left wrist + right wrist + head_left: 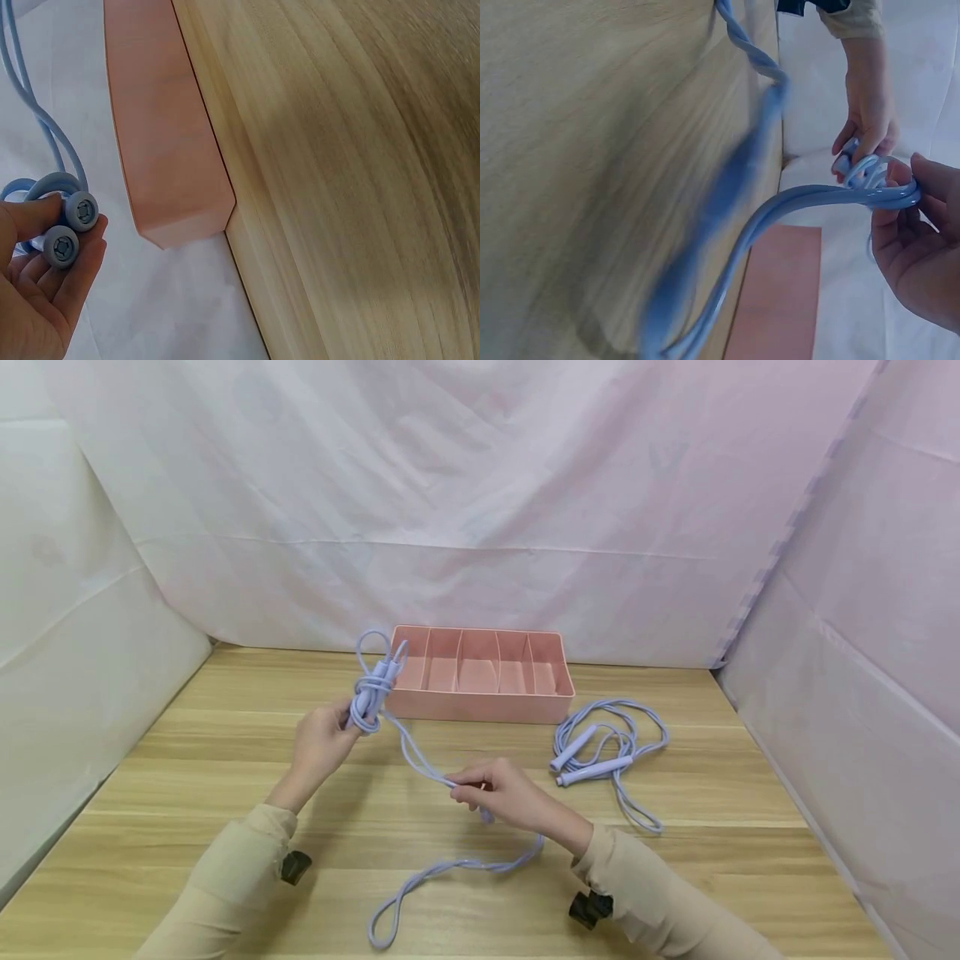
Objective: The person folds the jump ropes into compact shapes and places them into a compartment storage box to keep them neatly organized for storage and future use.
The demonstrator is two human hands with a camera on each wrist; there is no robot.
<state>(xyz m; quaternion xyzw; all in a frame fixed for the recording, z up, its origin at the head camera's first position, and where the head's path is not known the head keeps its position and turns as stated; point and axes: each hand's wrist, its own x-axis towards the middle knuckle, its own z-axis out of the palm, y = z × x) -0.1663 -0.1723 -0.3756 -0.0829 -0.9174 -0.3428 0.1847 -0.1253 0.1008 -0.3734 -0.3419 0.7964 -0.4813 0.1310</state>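
Observation:
My left hand point(321, 742) grips the two lilac handles point(384, 675) of a jump rope, held side by side and raised above the table. Several turns of cord wrap around these handles, and a loop sticks up past their far ends. In the left wrist view, the round end caps point(81, 211) show between the thumb and fingers. My right hand point(504, 792) pinches the doubled cord point(412, 758) that runs across from the bundle. Beyond this pinch the cord point(795, 196) hangs down, and its twisted tail point(450, 865) trails toward the table's near side.
A pink box point(480, 707) with several compartments stands at the back of the wooden table point(187, 760). To its right lies a second lilac jump rope point(626, 760), loosely coiled with both handles on top. White cloth point(480, 485) hangs behind and along both sides.

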